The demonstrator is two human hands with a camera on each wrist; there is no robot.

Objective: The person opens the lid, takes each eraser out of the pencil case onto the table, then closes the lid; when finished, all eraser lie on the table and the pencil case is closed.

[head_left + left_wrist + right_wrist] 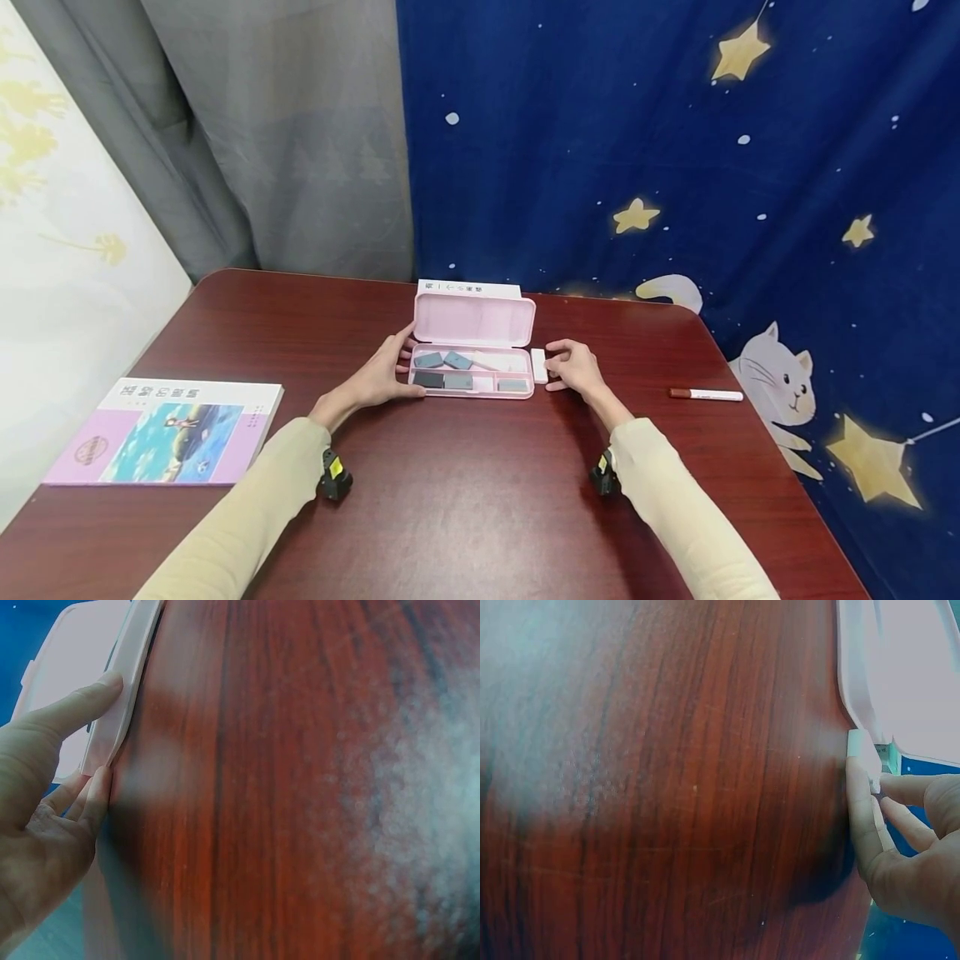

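Observation:
On the table an open pink pencil case [515, 393] lies with its lid [474, 321] tipped back. Several small blue-grey and dark grey blocks [458, 381] and a pale piece [491, 360] sit in its compartments. My left hand [372, 374] holds the case's left end, thumb at the near corner and fingers along the side; the left wrist view shows the thumb [86, 701] over the rim. Beside the case's right end is a white eraser-like block [538, 367]. My right hand [574, 367] pinches that block [864, 754] between thumb and fingers, low at the tabletop.
A purple-and-white book [172, 433] lies at the table's left. To the right is a marker with a brown cap [705, 395]. Behind the lid stands a white item with printed characters [469, 289]. Grey and blue curtains [525, 150] hang at the table's far edge.

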